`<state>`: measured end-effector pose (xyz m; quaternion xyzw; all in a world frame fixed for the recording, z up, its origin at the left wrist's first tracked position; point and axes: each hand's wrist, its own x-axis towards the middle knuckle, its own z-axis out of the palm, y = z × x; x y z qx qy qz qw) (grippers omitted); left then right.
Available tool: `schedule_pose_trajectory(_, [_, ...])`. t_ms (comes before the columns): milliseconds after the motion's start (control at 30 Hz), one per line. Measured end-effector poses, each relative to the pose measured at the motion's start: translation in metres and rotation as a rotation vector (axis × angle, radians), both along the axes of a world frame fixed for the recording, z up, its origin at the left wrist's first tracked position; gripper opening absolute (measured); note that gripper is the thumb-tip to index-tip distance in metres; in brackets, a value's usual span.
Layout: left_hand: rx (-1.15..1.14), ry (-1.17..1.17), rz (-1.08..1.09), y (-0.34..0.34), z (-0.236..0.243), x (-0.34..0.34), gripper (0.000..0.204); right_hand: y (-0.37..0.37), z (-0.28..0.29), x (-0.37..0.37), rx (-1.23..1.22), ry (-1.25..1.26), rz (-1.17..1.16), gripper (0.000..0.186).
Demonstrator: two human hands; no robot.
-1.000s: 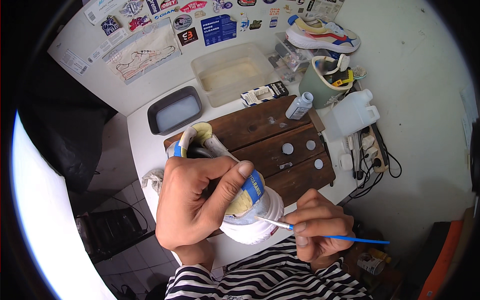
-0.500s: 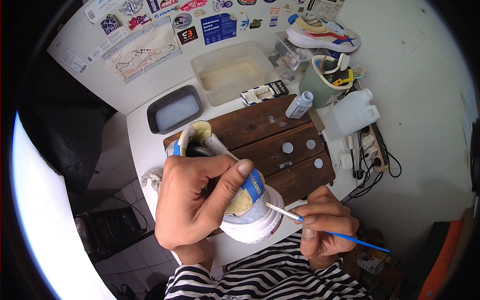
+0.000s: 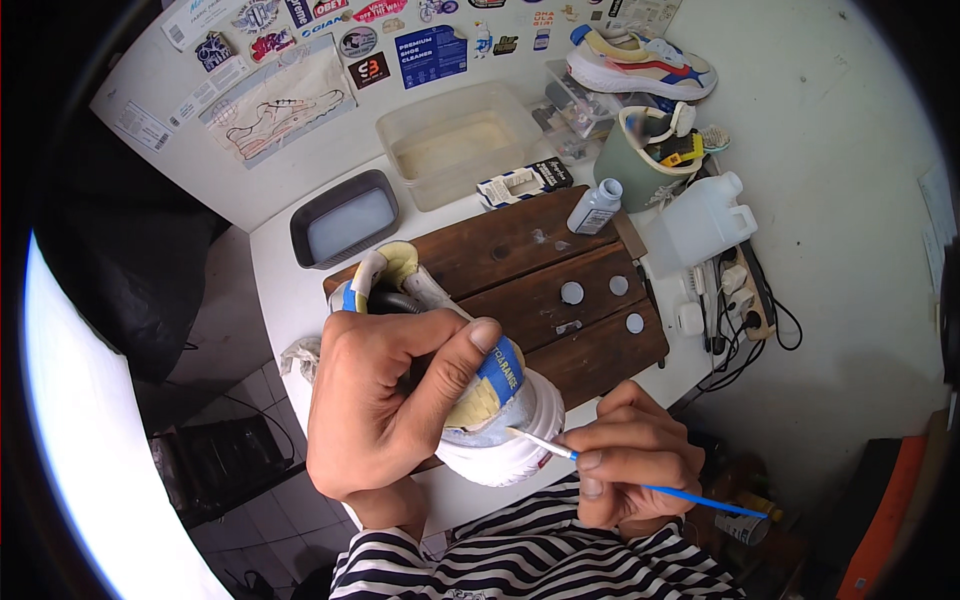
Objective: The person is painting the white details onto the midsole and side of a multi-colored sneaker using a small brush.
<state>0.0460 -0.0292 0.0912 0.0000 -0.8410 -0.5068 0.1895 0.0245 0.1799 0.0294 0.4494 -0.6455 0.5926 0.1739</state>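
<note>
A partly taped sneaker (image 3: 505, 462) with a white sole, pale yellow tongue and blue masking tape tilts over the table's front edge. My left hand (image 3: 385, 415) is closed on it, its thumb over the taped upper; much of the shoe is hidden behind that hand. Pinched in the fingers of my right hand (image 3: 635, 465) is a slim paintbrush (image 3: 700, 497) with a blue handle and white front. The bristles meet the bluish-grey toe area just above the sole.
A dark wooden board (image 3: 480, 255) bears an uncapped bottle (image 3: 596, 210) and several small round lids. Behind stand a grey tray (image 3: 302, 240), a clear bin (image 3: 440, 190) and a cardboard box (image 3: 525, 184). At right are a green bucket (image 3: 625, 165), a white jug (image 3: 700, 222) and cables.
My right hand and the paintbrush have moved a little left, shifting the bristles along the toe area. The left hand keeps its hold on the sneaker.
</note>
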Motion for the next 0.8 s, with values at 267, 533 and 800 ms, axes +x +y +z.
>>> schedule_pose_trajectory(267, [-0.012, 0.006, 0.018, 0.002, -0.001, 0.0, 0.029, -0.003, 0.0, 0.001, -0.047, 0.005, -0.055, 0.021])
schedule_pose_trajectory(533, [-0.01, 0.005, 0.017, 0.002, -0.001, -0.001, 0.03, -0.001, 0.005, 0.002, -0.011, 0.025, -0.014, 0.023])
schedule_pose_trajectory(800, [0.001, -0.03, -0.008, 0.001, -0.001, -0.001, 0.029, -0.004, 0.004, -0.001, -0.042, 0.041, -0.039, 0.022])
